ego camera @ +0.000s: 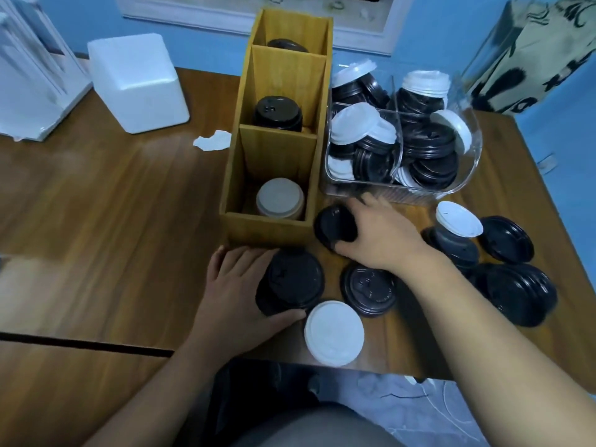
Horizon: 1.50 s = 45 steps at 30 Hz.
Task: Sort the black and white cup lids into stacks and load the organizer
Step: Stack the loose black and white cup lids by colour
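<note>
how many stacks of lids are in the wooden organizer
3 in the wooden organizer: white stack in the nearest compartment, middle black stack behind it, far black stack in the last compartment, only its top showing.

1 view only: head-worn, wide-angle, aimed forward and steeply down at the wooden table (96, 221), close above it; organizer (267, 230) just above frame centre.

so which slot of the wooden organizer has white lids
The nearest slot: its stack is white, while the middle slot and far slot hold black lids.
</note>
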{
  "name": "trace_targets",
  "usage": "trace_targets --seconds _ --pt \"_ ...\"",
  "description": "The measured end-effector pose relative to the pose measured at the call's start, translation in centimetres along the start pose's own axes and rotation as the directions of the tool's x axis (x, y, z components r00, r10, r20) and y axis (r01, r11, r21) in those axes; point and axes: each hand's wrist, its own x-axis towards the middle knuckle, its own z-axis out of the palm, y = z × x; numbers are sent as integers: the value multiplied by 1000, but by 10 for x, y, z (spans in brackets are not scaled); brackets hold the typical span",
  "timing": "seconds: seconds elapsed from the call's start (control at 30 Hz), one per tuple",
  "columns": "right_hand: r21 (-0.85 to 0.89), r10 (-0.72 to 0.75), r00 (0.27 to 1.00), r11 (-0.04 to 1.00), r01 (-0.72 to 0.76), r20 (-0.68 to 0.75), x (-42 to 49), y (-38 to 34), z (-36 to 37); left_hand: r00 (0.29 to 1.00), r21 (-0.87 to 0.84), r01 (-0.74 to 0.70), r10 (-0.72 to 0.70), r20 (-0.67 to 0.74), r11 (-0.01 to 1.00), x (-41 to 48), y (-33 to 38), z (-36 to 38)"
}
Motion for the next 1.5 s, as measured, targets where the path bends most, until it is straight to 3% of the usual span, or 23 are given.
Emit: trace_targets --seconds 0.1,0.27,0.4,0.5,0.6,0.77,0.93,1.17,1.37,1.43,1.5 --pt "194 -40 998 981 31 43 -2 11 -5 1000 2 -2 2 -6 1000 -1 0 1" --pt "72 -47 996 996 52 -80 3 6 3 1000 25 5 -5 -9 1000 0 1 2" --pt "320 -72 978 938 134 -198 -36 7 -22 1000 28 7 -7 -10 1000 -1 2 2" --pt "418 -218 957 864 281 -192 -67 -16 -26 1000 21 16 -16 -15 1000 0 1 2" --pt "312 -334 938 884 347 -97 -67 -45 -7 999 -29 6 -8 -49 1000 -2 2 3" --pt "133 -343 938 933 335 44 -53 -69 7 999 -50 16 -19 -48 999 -2 2 4" --pt "111 -309 951 946 305 22 -58 -78 8 999 -40 -19 18 -38 999 -1 0 3" --pt "-48 -278 960 959 280 38 -64 -86 9 999 -44 -38 38 -16 998 -2 0 1" --pt "11 -314 948 950 314 49 -65 -82 14 999 -45 -48 47 -27 998 -3 1 1" --pt "204 -272 960 938 281 -69 -72 -67 9 999 -29 -35 34 -21 999 -3 0 1" --pt "286 -126 943 933 218 -309 -76 -31 0 1000 -14 -21 20 -9 1000 -3 -1 2"
